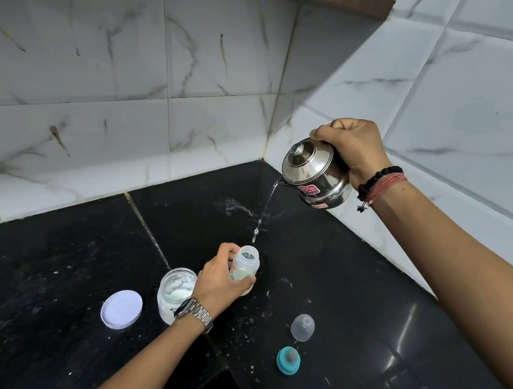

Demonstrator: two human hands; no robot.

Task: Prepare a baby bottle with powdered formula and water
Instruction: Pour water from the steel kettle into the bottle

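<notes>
My left hand (220, 279) grips an open baby bottle (244, 265) standing on the black counter (40, 313). High above it, my right hand (351, 147) holds a small steel kettle (314, 172) by its handle, tilted to the left. A thin stream of water (264, 208) falls from its spout toward the bottle mouth. Left of the bottle stands an open glass jar of white powder (173, 294), partly hidden by my left wrist. Its white lid (121, 308) lies beside it.
The clear bottle cap (303, 327) and the teal ring with nipple (288, 360) lie on the counter to the right. White specks and water drops dot the counter around the bottle. Marble-tiled walls meet in a corner behind.
</notes>
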